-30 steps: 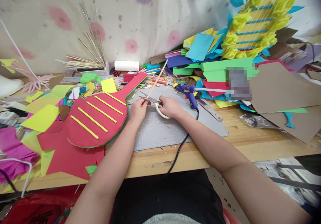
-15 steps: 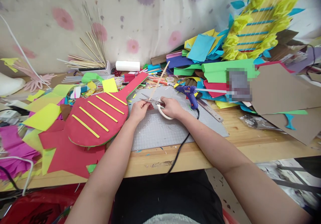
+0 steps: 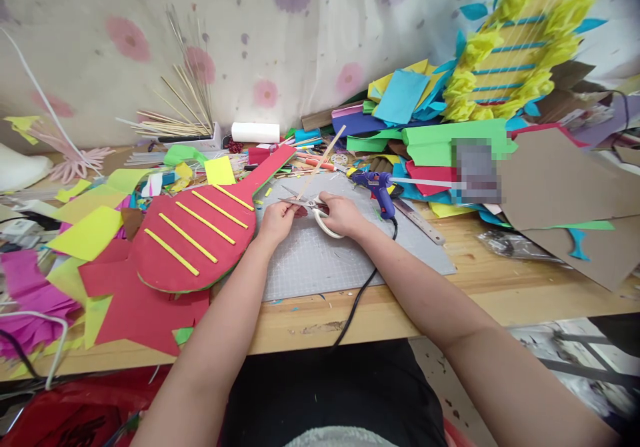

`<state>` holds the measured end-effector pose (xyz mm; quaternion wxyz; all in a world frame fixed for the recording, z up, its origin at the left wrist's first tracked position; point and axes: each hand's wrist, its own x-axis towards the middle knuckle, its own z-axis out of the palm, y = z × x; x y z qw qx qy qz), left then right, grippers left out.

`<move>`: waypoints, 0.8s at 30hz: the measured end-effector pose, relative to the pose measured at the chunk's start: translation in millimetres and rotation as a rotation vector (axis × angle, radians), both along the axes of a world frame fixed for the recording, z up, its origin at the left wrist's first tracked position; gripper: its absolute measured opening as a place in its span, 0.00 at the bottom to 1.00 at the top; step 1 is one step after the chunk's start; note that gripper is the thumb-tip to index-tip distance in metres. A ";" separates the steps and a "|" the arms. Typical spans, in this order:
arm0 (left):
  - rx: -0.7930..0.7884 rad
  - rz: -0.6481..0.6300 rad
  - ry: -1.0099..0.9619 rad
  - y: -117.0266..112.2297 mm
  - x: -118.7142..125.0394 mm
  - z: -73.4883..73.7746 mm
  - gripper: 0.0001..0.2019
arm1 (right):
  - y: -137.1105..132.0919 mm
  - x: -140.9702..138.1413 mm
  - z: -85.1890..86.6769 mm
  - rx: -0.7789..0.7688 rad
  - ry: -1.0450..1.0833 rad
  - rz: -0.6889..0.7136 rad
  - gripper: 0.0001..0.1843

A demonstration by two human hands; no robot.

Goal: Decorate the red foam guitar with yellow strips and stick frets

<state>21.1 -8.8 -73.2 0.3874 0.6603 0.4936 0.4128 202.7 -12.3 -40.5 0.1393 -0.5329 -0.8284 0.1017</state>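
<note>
At the frame's centre, the left hand [image 3: 277,223] pinches a thin pale strip [image 3: 321,163] and the right hand [image 3: 343,215] grips white-handled metal scissors [image 3: 313,204], spread apart. Left of centre lies a red paddle-shaped board [image 3: 200,233] with yellow bars [image 3: 171,251]; right, a purple glue gun [image 3: 383,197].

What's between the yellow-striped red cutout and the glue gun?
Head view: the left hand, a thin strip, scissors and the right hand, over the grey mat.

The strip [image 3: 321,163] is beige, scissor handles [image 3: 320,223] white.
</note>
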 end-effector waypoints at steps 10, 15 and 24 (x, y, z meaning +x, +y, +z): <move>-0.089 -0.038 -0.133 -0.7 2.8 4.8 0.11 | -1.3 1.8 -3.2 0.023 -0.089 -0.040 0.14; -0.077 -0.032 -0.111 1.2 0.9 3.5 0.11 | -1.3 2.1 -1.1 0.024 -0.093 -0.047 0.14; -0.098 -0.061 -0.079 0.3 1.6 4.3 0.13 | 0.4 3.0 4.3 0.085 -0.037 0.026 0.12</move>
